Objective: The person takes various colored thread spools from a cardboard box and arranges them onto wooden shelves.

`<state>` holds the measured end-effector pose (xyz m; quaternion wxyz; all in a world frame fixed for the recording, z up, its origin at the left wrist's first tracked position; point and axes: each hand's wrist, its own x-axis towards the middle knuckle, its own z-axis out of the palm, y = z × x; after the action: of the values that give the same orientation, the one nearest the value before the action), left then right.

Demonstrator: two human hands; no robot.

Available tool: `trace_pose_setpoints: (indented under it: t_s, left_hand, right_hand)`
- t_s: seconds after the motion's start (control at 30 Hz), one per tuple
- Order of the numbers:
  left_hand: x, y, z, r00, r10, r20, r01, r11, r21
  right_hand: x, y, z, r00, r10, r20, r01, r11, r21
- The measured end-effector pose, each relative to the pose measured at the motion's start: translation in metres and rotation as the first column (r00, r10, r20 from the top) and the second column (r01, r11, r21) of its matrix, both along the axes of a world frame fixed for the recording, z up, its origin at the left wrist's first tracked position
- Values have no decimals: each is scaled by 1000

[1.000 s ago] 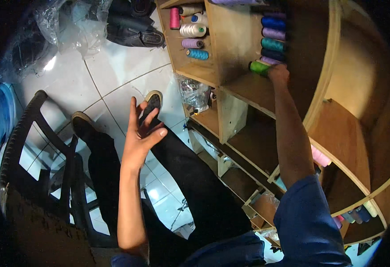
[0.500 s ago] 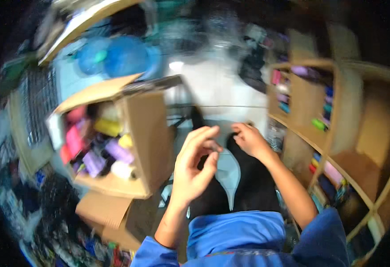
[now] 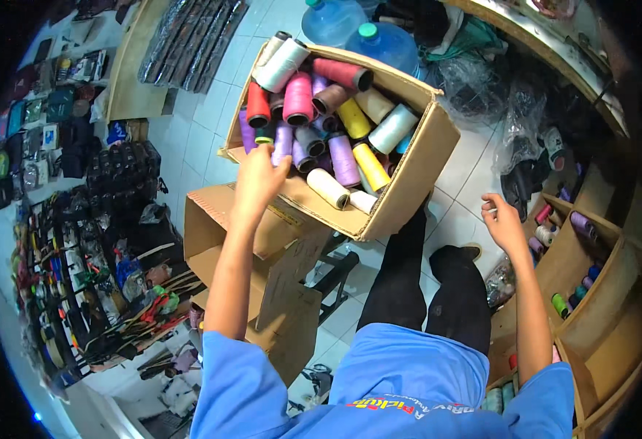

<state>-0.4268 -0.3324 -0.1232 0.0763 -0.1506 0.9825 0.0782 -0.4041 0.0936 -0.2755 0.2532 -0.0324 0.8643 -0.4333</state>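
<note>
Left hand (image 3: 257, 180) reaches into the open cardboard box (image 3: 408, 183) at about 12 o'clock from the person's torso, fingers curled over the near rim among the thread cones; whether it grips a cone cannot be told, though it touches or nearly touches a small green-topped spool (image 3: 264, 136) and a lilac cone (image 3: 283, 143). The box sits tilted on folded cardboard (image 3: 291, 293), full of cones: pink (image 3: 298, 99), yellow (image 3: 354, 118), white (image 3: 328, 188), red (image 3: 258, 106). Right hand (image 3: 504, 223) at 3 o'clock, open, empty, fingers loosely spread, hovering near the wooden shelf unit (image 3: 599, 322), just beside its spools (image 3: 581, 224). Two blue water bottles (image 3: 368, 40) at 12 o'clock beyond the box. Black-trousered legs (image 3: 427, 293) below on the white tile floor (image 3: 211, 102).
</note>
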Motion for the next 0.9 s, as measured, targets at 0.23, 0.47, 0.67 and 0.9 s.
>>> trace_pose_setpoints:
  t_s: [0.23,0.47,0.67,0.9]
  left_hand:
    - [0,-27,-64,974,194,114,-160,953,-258]
    - [17,-9,-5,971,227,77,-210,961,-177]
    - [52,48,68,915,183,361,-379,698,607]
    - [43,115,65,908,-282,310,-27,700,714]
  right_hand:
    - [12,-17,13,998,-57,-19,55,995,-87]
    - [31,-28,30,994,-43,101,55,992,-116]
    - [10,-73,91,968,59,245,84,840,-536]
    - [-24,-92,131,914,184,361,178,618,-766]
